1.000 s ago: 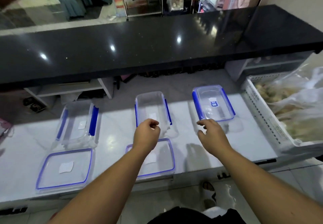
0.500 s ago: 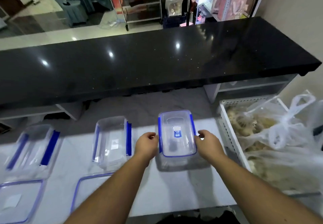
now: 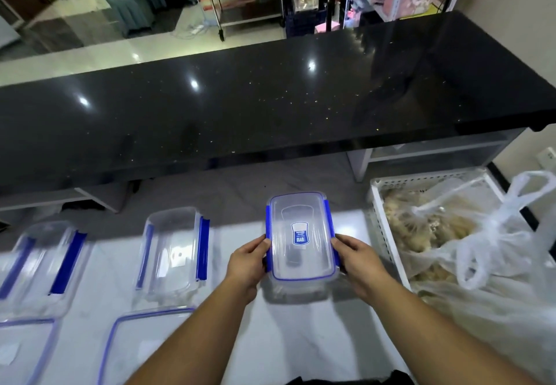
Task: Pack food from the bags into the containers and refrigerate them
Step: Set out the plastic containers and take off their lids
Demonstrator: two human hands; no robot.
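1. White counter (image 3: pixel 301 339), low and glossy, with a black bar top behind it; shelving and clutter beyond.
2. Lidded container (image 3: pixel 301 241) sits on the counter, lid on, blue side latches (image 3: pixel 328 219) look folded down. Left hand (image 3: pixel 246 260) and right hand (image 3: pixel 356 256) grip its two long sides, fingers curled onto the latches.
3. Step in hand, my read: unlatch and lift the lid. Flip both latches outward together, keep the base pinned so it doesn't skate on the glossy top, then raise the lid straight up.
4. Left of the grip: open container (image 3: pixel 174 249) with its latches standing up, loose lid (image 3: pixel 144 345) nearer me. Further left another open container (image 3: pixel 42 264) and lid (image 3: pixel 24 351), both cut off by the frame edge.
5. Right of the grip: white crate (image 3: pixel 376 204) holding plastic bags (image 3: pixel 493 249) of pale food.
6. Unclear: fingertips are hidden under the rim, so can't tell if the latches have released. Food type not readable through the bags. No refrigerator in view.
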